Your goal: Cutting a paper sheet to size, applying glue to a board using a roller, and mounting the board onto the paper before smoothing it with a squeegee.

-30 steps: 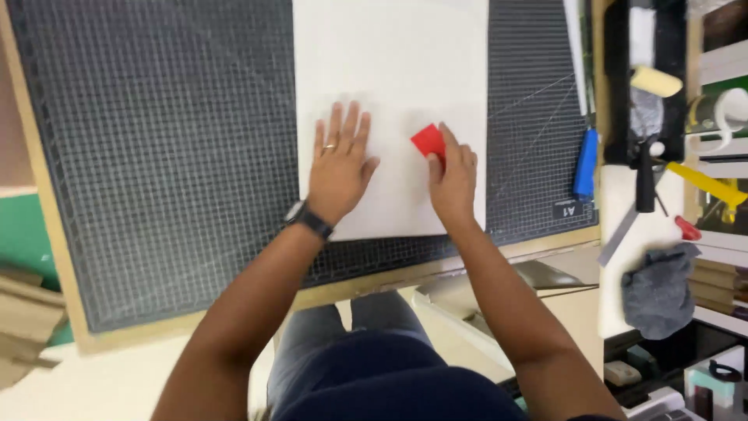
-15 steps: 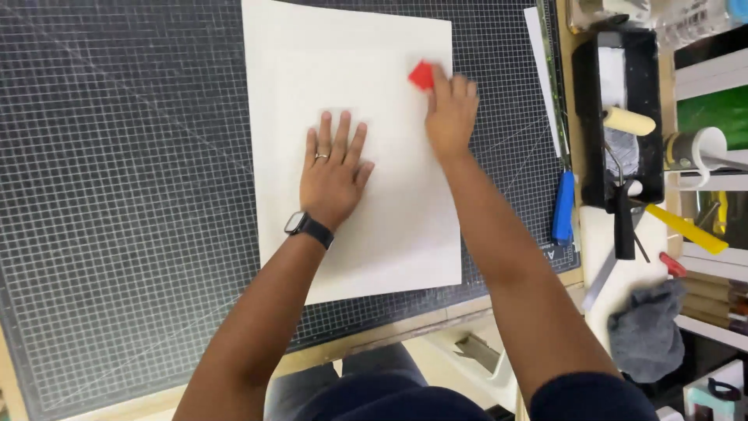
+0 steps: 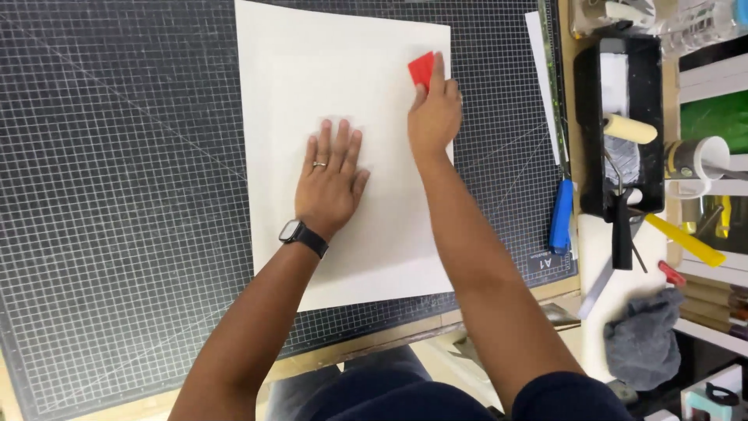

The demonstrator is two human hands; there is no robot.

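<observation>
A large white sheet lies flat on a dark gridded cutting mat. My left hand rests palm down on the middle of the sheet, fingers spread, with a ring and a black wristwatch. My right hand presses a small red scraper onto the sheet near its upper right corner.
To the right of the mat lie a metal ruler and a blue-handled knife. Beyond them sit a black paint tray with a foam roller, a white cup, a yellow tool and a grey cloth.
My right hand has slid the red scraper up the sheet, from near its lower edge to its upper right corner. My left hand stayed flat on the sheet.
</observation>
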